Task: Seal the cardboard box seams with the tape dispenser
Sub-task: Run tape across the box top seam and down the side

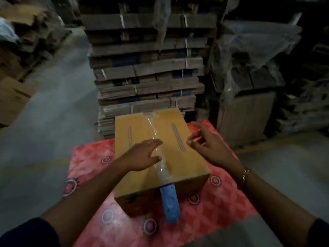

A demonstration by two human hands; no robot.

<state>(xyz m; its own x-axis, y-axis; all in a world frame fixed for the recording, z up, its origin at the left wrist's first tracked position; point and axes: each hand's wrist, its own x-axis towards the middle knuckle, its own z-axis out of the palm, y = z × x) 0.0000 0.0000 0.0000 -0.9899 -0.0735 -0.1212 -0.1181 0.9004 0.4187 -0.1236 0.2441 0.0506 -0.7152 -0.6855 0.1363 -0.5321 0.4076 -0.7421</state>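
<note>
A closed brown cardboard box (179, 157) sits on a red patterned table (99, 175). A strip of clear tape (156, 134) runs along its centre seam from the far edge to the near edge. The blue tape dispenser (169, 202) hangs against the box's near side, its handle pointing toward me, still joined to the tape. My left hand (142, 155) lies flat on the box top, fingers resting on the tape. My right hand (208, 143) hovers over the box's right edge with curled fingers apart, holding nothing.
A tall stack of flattened cardboard bundles (147, 68) stands just behind the table. More boxes (14, 98) are piled at the left, and plastic-wrapped cartons (249, 77) at the right. Grey concrete floor (53, 113) surrounds the table.
</note>
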